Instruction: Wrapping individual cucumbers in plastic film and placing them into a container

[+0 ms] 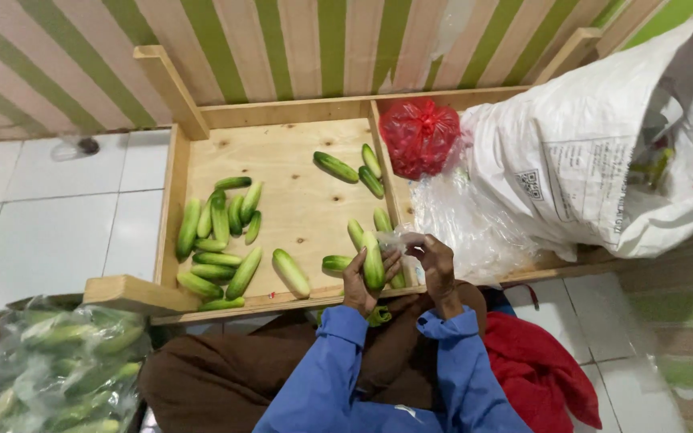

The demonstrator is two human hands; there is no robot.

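Two hands meet at lower centre of the frame, over the near rail of a shallow wooden tray (298, 108). My left hand (360, 282) has its grip closed around one pale green cucumber (373, 261), held upright with the fingers wrapped about its lower half. My right hand (436, 265) pinches the edge of a thin clear plastic bag (399, 240) just beside the cucumber's top; its grip is closed on the film.

More cucumbers lie loose on the tray floor: a cluster (218, 232) at the left of the tray, a single one (291, 273) near the front rail, and three (358, 168) toward the upper centre. A red mesh bag (419, 136) sits at upper centre-right, past the tray's divider, touching a large white woven sack (595, 152) that fills the upper right. Crumpled clear plastic (467, 220) lies between them and my right hand. A clear bag of packed cucumbers (58, 365) rests at lower left, and red cloth (535, 369) at lower right.
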